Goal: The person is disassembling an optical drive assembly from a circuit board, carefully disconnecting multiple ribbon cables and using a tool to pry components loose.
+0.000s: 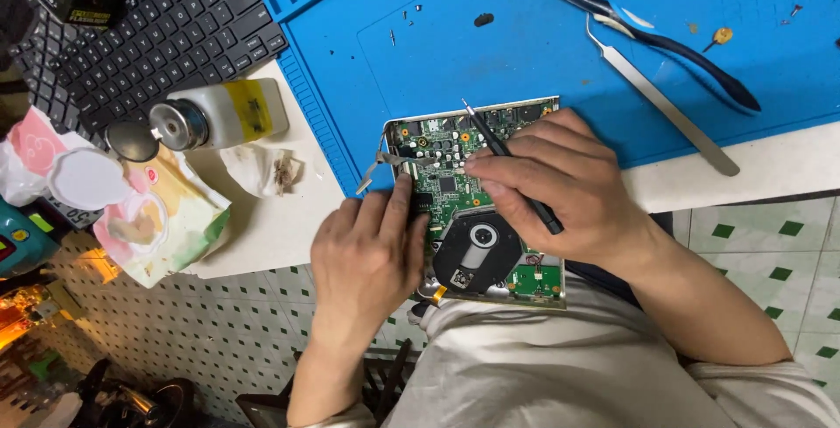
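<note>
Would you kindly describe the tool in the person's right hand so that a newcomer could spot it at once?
Start at the blue work mat, then drop to the opened device with the green circuit board at its near edge. The right hand holds a thin black screwdriver slanted over that board, slimmer than the toothbrush and darker than the steel tweezers further back.

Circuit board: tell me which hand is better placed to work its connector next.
Likely the right hand: it grips the thin black tool tip-down on the circuit board. The left hand only steadies the board.

Floor: pale tiles [770, 244] with small green diamonds.
Bench: white tabletop [280, 218] under a blue work mat [525, 43].
Light: bright, even, from above.
</note>
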